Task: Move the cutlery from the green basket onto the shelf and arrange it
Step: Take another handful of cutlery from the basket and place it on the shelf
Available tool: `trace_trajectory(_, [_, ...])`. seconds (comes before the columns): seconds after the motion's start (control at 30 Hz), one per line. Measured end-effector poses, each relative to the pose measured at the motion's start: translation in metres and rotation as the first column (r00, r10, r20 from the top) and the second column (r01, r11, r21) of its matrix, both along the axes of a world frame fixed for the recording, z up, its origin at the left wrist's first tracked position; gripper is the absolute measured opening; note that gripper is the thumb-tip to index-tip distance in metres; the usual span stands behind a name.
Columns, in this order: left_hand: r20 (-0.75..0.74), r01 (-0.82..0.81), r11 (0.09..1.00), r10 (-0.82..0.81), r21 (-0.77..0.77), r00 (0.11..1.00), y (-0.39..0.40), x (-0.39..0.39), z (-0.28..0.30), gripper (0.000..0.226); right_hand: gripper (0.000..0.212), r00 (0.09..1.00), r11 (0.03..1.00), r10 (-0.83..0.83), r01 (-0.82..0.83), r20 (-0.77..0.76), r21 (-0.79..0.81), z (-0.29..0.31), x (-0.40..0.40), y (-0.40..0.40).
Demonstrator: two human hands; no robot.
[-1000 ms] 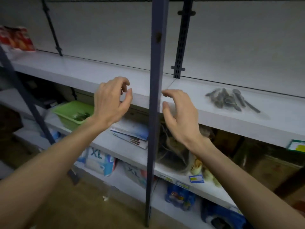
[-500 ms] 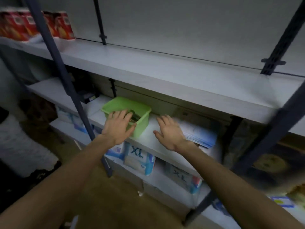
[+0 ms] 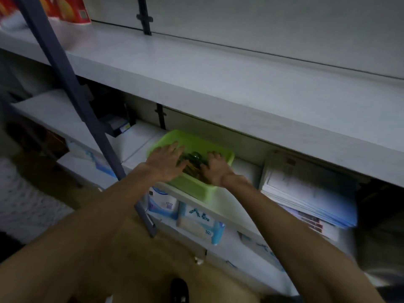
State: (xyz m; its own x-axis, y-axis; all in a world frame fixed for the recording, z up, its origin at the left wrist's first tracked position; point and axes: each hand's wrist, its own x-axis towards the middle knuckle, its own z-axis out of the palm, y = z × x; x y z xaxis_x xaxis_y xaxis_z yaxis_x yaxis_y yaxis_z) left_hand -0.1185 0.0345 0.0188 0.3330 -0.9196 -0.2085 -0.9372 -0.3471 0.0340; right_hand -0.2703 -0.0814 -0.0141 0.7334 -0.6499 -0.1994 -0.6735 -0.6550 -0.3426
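**Both hands now in the green basket**

The big grey upper shelf (image 3: pixel 218 84) runs across the top w/ nothing on the part we can see. A sec ago the hands were up there by a pile of cutlery; half a sec ago they were just getting to the basket. Now they are down inside it. So I think one load is done & this is the next grab.

The stack of papers (image 3: pixel 306 193) sits to the right on the lower shelf (image 3: pixel 140 147), near the basket but not touching.

The green basket (image 3: pixel 192 189) sits on that lower shelf, still w/ dark cutlery (image 3: pixel 193 160) in it, between the hands.

Left hand (image 3: pixel 167 162): fingers straight & spread, lying over the left side of the basket. Right hand (image 3: pixel 215 169): fingers bent down into the cutlery; can't tell if it has hold of any yet.
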Motion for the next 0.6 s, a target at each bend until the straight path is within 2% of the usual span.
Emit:
trace_trajectory(0.1, [-0.042,0.099,0.984,-0.094,0.148,0.995,-0.023,0.044,-0.014,0.066,0.071,0.992,0.996,-0.068,0.075,-0.106,0.058,-0.018,0.029,-0.017])
trace_trajectory(0.37, [-0.174,0.263,0.911,-0.217,0.318,0.961,-0.075,0.098,-0.051,0.072,0.095,0.915,0.932,-0.232,0.306,-0.329,0.193,-0.061,0.065,-0.032])
trace_trajectory(0.5, [-0.188,0.349,0.852,-0.297,0.392,0.936,-0.096,0.102,-0.080,0.070,0.095,0.889,0.912,-0.286,0.367,-0.357,0.185,-0.086,0.073,-0.028])
trace_trajectory(0.6, [-0.124,0.418,0.817,-0.404,0.398,0.906,-0.106,0.110,-0.092,0.073,0.099,0.884,0.888,-0.331,0.410,-0.331,0.207,-0.087,0.072,-0.031])
